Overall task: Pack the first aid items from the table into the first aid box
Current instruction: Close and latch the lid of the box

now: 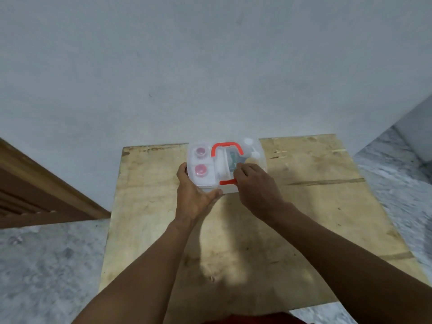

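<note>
The fingers (242,173) of the right hand (256,190) are bunched together and curled down onto the clear lid of the first aid box (261,157), pressing near its front right part just above the red front latch (228,182); whether they pinch anything is hard to tell, since the knuckles cover the tips. The left hand (194,192) cups the box's near left corner, fingers spread apart along the left wall and the thumb laid across the front edge, so the box is steadied from that side. The box is a small transparent case with a red carry handle (226,147) lying flat on its lid, and it sits at the far edge of the plywood surface (304,206), close to the pale wall (210,66). Through the plastic show two round pink-topped containers (199,170) in a white tray on the left, a white roll (219,166) beside them, a dark greenish item (232,160) in the middle, and what look like white bottles (253,154) on the right, blurred by the lid. Both bare forearms reach forward over the surface. A brown wooden door (35,195) stands at the left, and mottled grey floor (46,265) lies on either side.
</note>
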Demonstrator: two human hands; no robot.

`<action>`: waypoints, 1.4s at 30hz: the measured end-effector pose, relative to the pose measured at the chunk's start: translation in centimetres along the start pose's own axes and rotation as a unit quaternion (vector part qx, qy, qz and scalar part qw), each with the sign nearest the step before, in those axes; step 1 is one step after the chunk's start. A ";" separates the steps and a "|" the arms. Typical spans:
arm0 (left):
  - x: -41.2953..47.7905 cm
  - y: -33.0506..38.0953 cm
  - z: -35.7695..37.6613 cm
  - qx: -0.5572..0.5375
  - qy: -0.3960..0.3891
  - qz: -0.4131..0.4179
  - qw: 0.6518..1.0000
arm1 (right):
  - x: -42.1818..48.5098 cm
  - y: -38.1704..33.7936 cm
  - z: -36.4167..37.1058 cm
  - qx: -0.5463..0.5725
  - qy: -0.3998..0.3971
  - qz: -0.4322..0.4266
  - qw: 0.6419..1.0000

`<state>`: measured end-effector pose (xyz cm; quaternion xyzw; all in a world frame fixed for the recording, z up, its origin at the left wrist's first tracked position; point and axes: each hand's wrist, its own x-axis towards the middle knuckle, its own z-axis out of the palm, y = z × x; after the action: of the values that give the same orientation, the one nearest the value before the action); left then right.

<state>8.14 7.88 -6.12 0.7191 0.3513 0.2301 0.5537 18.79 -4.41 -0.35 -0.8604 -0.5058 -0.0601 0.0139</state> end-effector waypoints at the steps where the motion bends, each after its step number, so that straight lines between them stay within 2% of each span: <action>1: 0.0 0.0 -0.1 -0.005 -0.006 0.011 1.000 | -0.2 0.0 0.2 0.016 -0.004 -0.004 1.000; 7: 0.1 -0.4 -0.6 0.018 -0.027 0.073 0.997 | -1.4 1.3 -0.1 0.138 -0.029 -0.050 0.989; 11: 0.1 0.0 -1.2 0.000 -0.047 0.115 0.992 | -1.3 1.9 -1.0 0.244 -0.024 0.009 0.970; 14: 0.0 0.5 -1.3 -0.002 -0.041 0.107 0.993 | -1.0 2.2 -0.8 0.256 -0.004 0.043 0.966; 17: -0.4 0.8 -1.0 0.036 -0.028 0.110 0.993 | -1.0 2.9 0.6 0.190 0.058 0.082 0.977; 20: -0.6 0.5 -0.9 0.055 -0.025 0.105 0.993 | -1.6 3.7 2.8 0.171 0.062 0.125 0.975; 28: -0.3 -0.9 0.1 0.032 -0.005 0.113 0.993 | -1.8 4.5 7.2 0.269 0.118 0.115 0.949; 32: -0.4 -1.5 1.2 0.037 0.031 0.105 0.993 | -1.5 3.8 8.4 0.316 0.155 0.096 0.931; 36: 0.2 -1.9 2.0 0.057 0.077 0.113 0.989 | -0.6 4.2 9.1 0.318 0.205 0.079 0.922; 42: 0.4 -2.9 2.3 0.100 0.104 0.141 0.979 | -0.4 4.8 10.1 0.297 0.244 0.073 0.920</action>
<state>9.34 7.13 -9.58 0.7853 0.3233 0.3434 0.4011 23.67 -6.21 -10.29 -0.8101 -0.4168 -0.1139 0.3963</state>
